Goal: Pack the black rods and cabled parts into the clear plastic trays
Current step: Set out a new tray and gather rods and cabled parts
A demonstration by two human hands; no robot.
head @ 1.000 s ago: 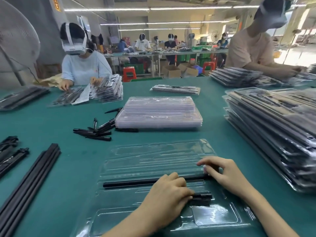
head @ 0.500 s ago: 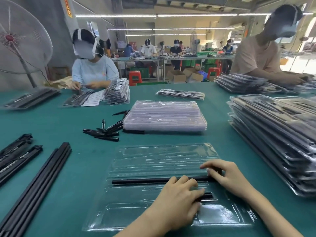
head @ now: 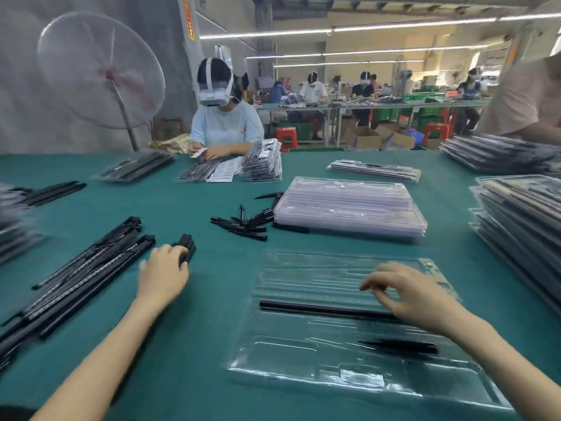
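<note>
- the clear tray (head: 349,375) is lying at the near edge of the green tabletop (head: 218,344), toward its right side, and is only partly filled.
- one long black rod (head: 318,308) is sitting across its middle channel; one shorter black part (head: 400,346) is sitting in a nearer slot. the far channels are looking unfilled.
- the left hand (head: 162,276) is reaching toward the left edge, fingers curling onto the end of a black rod bundle (head: 185,246); whether it is actually gripping is hard to tell.
- the right hand (head: 416,294) is hovering over the tray, fingers loosely bent, holding nothing, its heel covering the rod's right end.
- supply: two or three cabled bundles (head: 91,268) lying by the left edge; a loose heap of small black parts (head: 246,223) mid-table, too tangled to count.
- one stack of empty trays (head: 349,205) is waiting beyond; packed trays (head: 522,226) are piling up at the right edge.
- judgement: this tray is early on, with most of its slots left to fill.
</note>
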